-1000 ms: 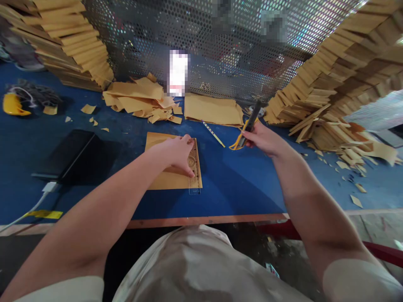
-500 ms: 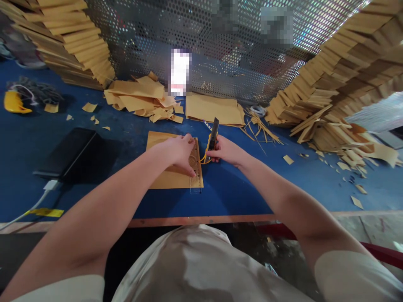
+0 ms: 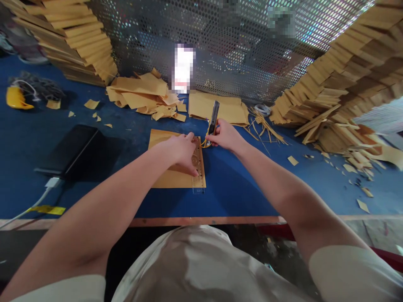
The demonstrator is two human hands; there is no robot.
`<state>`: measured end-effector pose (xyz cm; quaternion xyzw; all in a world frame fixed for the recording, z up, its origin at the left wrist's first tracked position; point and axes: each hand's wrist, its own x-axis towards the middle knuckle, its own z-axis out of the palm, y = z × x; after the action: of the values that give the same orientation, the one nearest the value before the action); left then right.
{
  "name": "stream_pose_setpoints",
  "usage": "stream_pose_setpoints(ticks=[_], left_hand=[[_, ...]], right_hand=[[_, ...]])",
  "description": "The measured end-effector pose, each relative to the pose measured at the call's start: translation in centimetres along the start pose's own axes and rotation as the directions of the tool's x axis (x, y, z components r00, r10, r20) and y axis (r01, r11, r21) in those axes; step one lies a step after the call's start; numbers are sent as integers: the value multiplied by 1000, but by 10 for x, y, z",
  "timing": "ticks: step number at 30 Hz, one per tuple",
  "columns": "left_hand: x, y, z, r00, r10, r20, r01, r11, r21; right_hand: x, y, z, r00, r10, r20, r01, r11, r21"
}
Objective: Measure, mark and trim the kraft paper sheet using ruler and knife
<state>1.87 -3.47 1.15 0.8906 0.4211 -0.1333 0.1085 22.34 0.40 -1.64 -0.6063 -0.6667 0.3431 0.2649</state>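
Near the middle of the frame, a brown card sheet lies flat on the blue table. On its right edge rests a clear ruler, pressed down by the left hand with fingers spread flat. Just right of it, the right hand is closed around a utility knife, whose tip seems to meet the ruler's far end. Card stacks fill the upper right.
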Motion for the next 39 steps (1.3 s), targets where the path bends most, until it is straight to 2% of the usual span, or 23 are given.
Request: stream_pose_setpoints(ticks=[6,10,12,14,16,18,25,31,39], left_hand=[[2,-2,2,1000,8,-24,-8,1000,0],[1,-2,3,999,8,-35,-9,1000,-9],[1,-1,3,999,8,-37,-8,1000,-9],[1,-2,4,999,11,-38,-12,1000,-1],[2,-2,5,999,17,-39,-16,1000,5],[2,-3,6,999,22,-38,-22,1000,5],[3,-1,2,1000,5,-1,-5,1000,-2],[2,0,1,1000,-4,18,3,1000,9],[1,3,1,1000,-26,10,26,999,-24]], right_hand=[[30,10,1,983,-89,-158,67,988,-139],[33,12,2,951,-166,-263,120,976,-182],[28,14,3,952,-142,-272,110,985,-130],[21,16,4,970,-60,-237,61,998,-5],[12,17,5,988,9,-155,10,993,117],[2,17,6,997,27,-65,-15,983,182],[-23,12,3,997,-26,72,13,983,184],[-45,15,1,979,-81,187,52,987,154],[-82,4,1,939,-64,337,4,984,176]])
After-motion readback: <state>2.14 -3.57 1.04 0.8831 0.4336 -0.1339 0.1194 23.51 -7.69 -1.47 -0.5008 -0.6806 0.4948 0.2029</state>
